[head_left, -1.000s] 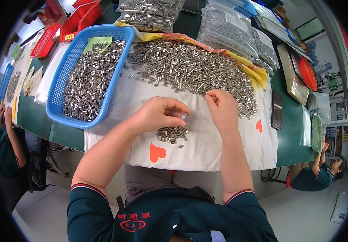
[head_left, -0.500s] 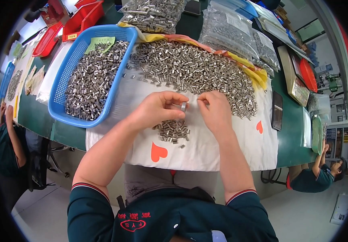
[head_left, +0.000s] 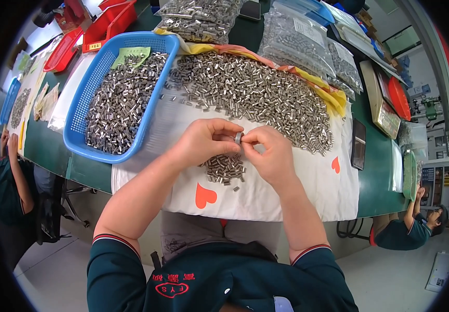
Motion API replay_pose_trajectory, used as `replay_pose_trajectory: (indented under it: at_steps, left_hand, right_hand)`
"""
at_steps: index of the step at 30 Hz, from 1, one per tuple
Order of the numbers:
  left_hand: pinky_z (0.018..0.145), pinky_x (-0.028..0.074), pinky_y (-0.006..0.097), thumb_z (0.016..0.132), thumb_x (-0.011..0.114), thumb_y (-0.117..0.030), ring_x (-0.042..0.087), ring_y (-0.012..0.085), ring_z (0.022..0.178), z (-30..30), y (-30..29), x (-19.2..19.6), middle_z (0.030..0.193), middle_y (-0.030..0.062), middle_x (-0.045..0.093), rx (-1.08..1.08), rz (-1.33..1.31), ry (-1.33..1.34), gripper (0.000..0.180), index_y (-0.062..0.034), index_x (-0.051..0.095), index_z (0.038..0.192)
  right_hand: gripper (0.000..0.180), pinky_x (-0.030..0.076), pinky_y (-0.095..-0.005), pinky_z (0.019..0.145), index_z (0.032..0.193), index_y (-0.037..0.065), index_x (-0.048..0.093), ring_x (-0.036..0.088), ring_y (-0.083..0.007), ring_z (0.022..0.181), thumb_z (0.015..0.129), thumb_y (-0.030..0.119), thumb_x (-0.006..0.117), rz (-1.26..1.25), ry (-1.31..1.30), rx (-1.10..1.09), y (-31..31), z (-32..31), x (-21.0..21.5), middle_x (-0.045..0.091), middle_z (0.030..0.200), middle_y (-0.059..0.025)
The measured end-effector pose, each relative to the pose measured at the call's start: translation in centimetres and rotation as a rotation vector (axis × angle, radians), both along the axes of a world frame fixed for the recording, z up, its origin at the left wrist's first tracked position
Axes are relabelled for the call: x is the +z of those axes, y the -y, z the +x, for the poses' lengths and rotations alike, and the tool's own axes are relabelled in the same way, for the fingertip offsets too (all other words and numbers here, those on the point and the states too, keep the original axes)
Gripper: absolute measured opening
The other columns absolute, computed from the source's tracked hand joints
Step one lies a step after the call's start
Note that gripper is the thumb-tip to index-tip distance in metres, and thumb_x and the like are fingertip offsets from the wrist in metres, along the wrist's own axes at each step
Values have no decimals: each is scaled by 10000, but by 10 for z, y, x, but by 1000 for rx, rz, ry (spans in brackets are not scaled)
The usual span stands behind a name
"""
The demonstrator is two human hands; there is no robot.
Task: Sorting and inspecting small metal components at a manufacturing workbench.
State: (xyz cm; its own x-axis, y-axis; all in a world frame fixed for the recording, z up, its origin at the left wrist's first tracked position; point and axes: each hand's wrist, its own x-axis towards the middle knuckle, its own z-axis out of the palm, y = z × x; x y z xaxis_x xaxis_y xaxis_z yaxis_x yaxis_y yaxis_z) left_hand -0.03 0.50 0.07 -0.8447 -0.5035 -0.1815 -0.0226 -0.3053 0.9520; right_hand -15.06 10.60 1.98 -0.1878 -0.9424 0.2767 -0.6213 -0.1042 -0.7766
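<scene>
My left hand (head_left: 206,139) pinches a small metal ring (head_left: 238,138) between thumb and fingers, above the white cloth (head_left: 266,200). The fingertips of my right hand (head_left: 272,156) are pressed together at the ring's right side; whatever they hold, if anything, is hidden. Below my hands lies a small pile of short metal cylinders (head_left: 223,169), with a few loose ones at its near edge. A much larger heap of similar cylinders (head_left: 266,88) spreads over the cloth beyond my hands.
A blue basket (head_left: 73,140) full of metal pieces and a green slip stands at the left. Bags of metal parts (head_left: 297,41) lie at the back. On the green table (head_left: 374,190), a phone (head_left: 358,143) sits right of the cloth. Co-workers sit at both sides.
My right hand has moved left, and its fingertips now meet the ring. My left hand has stayed in nearly the same place, still holding the ring.
</scene>
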Motion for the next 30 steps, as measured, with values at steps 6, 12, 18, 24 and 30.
replay_pose_trajectory:
  at_steps: [6,12,18,24,30]
  left_hand:
    - [702,494,219,733,661,13,588,94,788,1,-1,2,895,64,614,11,-8,19,349,38,554,1064]
    - [739,479,214,737,669,-15,571,82,820,3,-1,1,902,45,615,-57,-79,13,345,11,568,1066]
    - [758,459,207,739,644,37,549,58,836,1,-3,6,960,24,600,-163,-153,81,335,-9,566,1061]
    - [791,455,219,727,687,-43,550,66,835,4,-3,5,915,10,613,-162,-124,56,331,-48,595,1046]
    - [768,466,214,731,679,-31,547,58,827,2,-3,1,902,6,603,-125,-121,53,324,-35,587,1042]
  right_hand:
    - [88,451,-250,628,788,14,612,576,-135,696,704,18,635,68,10,-16,-3,-4,9,613,744,-49]
    - [111,445,-233,654,823,12,620,568,-96,725,715,31,635,275,177,26,1,-13,14,623,790,-48]
    - [79,437,-356,711,782,70,628,540,-249,777,709,81,600,161,-337,-270,-2,-50,-4,576,753,-81]
    - [50,426,-358,719,737,78,630,525,-251,772,696,92,606,127,-551,-274,9,-40,-10,552,743,-71]
    - [46,426,-366,711,740,59,617,523,-261,767,701,79,601,74,-583,-197,5,-27,-10,556,734,-78]
